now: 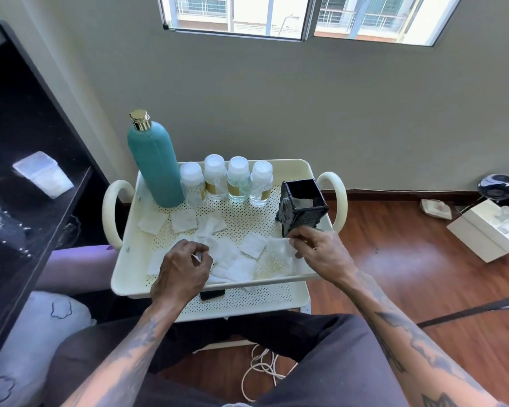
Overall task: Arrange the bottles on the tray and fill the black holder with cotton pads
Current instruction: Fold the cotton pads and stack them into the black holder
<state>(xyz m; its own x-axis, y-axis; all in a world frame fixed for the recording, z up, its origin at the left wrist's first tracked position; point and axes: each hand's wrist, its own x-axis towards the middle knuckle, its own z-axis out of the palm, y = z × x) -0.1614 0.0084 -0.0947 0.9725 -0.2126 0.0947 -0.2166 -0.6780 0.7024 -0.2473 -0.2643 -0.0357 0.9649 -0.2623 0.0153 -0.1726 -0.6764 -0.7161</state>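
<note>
A cream perforated tray (301,167) holds a tall teal bottle (155,165) with a gold cap at its back left. Several small clear bottles (238,180) with white caps stand in a row beside it. The black holder (301,210) stands at the right, with a white pad showing inside. Several white cotton pads (182,220) lie scattered on the tray. My left hand (181,271) pinches a pad near the front. My right hand (318,249) holds the edge of another cotton pad (278,249) just below the holder.
A black shelf (27,171) with a clear plastic box (43,174) stands at the left. A lower cart shelf (247,301) carries a dark phone. White boxes (485,230) sit on the wooden floor at the right, and a white cable (262,368) lies below.
</note>
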